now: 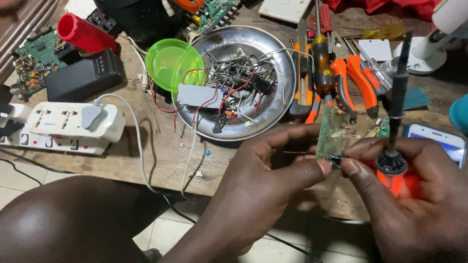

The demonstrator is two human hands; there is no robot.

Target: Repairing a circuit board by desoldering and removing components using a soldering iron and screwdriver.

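My left hand (265, 182) and my right hand (414, 204) meet over the front edge of the wooden workbench (165, 156). Thumb and fingers of both pinch a tiny dark component (335, 159) beside a small greenish circuit board (333, 134) that stands upright between them. My right hand also grips a soldering iron (396, 122) by its orange handle, its black shaft pointing up and away.
A steel bowl (278, 53) full of wires and parts sits behind, a green plastic lid (170, 63) leaning on it. Orange pliers (358, 83) and screwdrivers lie right of it, a phone (438, 139) at far right. A white power strip (68, 126) and black box (83, 78) sit left.
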